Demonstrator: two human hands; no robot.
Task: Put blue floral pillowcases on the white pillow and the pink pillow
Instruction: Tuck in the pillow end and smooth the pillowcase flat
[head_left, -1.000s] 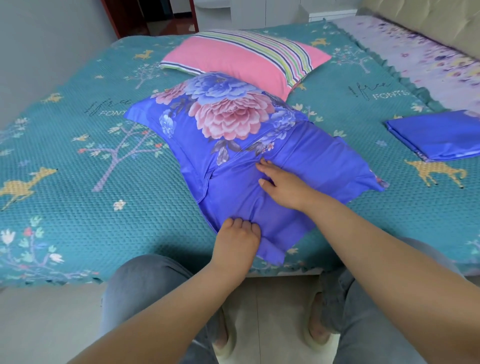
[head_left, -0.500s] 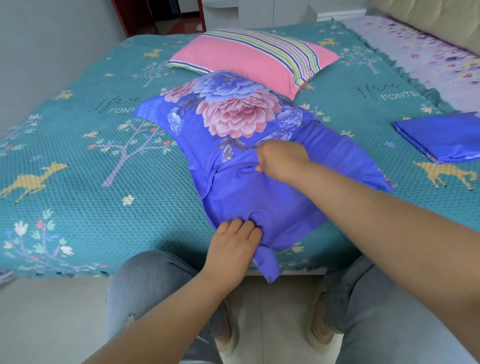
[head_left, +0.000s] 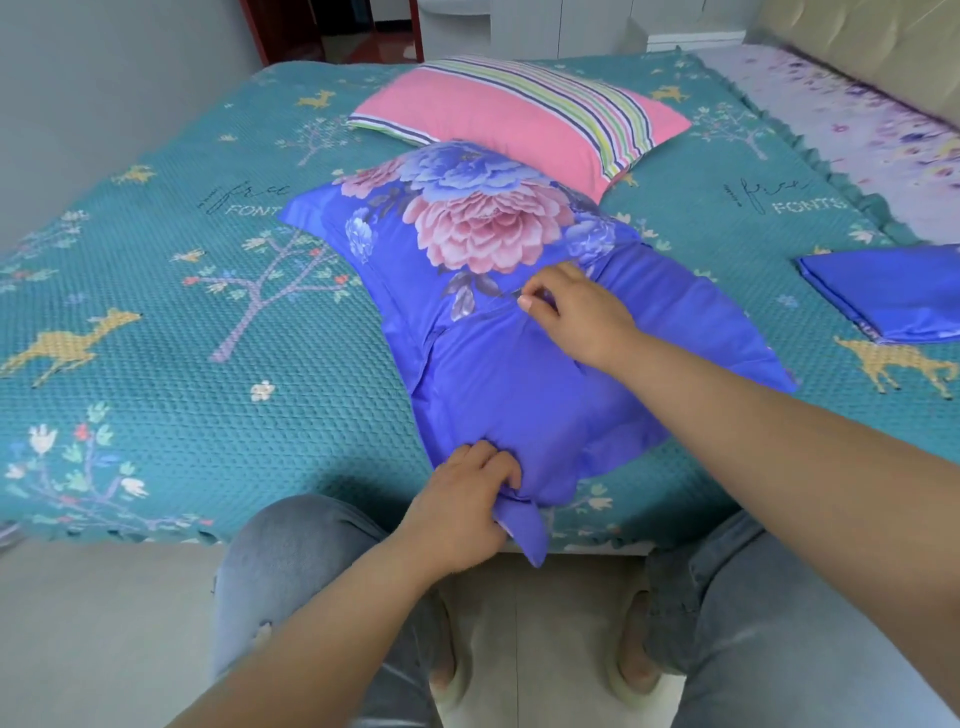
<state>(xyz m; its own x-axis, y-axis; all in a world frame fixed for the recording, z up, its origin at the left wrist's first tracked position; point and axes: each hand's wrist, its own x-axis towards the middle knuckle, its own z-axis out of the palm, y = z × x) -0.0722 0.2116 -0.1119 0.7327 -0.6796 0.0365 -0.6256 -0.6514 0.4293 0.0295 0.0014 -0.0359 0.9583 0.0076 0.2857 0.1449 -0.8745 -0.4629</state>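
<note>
A pillow in a blue floral pillowcase (head_left: 483, 291) lies across the near middle of the bed; no white shows. My left hand (head_left: 467, 509) grips the case's near end at the bed edge, where a blue flap hangs down. My right hand (head_left: 571, 317) pinches the fabric at the seam where the flower print meets the plain blue. Behind it lies the pink pillow (head_left: 519, 114) with a striped band, uncovered. A second blue pillowcase (head_left: 883, 296), folded flat, rests at the right.
The bed carries a teal quilted cover (head_left: 182, 338) with deer and trees. A lilac floral sheet (head_left: 857, 119) and a padded headboard are at far right. My knees and slippers stand on the floor at the bed's near edge.
My right hand moved from lying flat on the plain blue part up to the seam and now pinches it. My left hand closed tighter on the near end, bunching the fabric.
</note>
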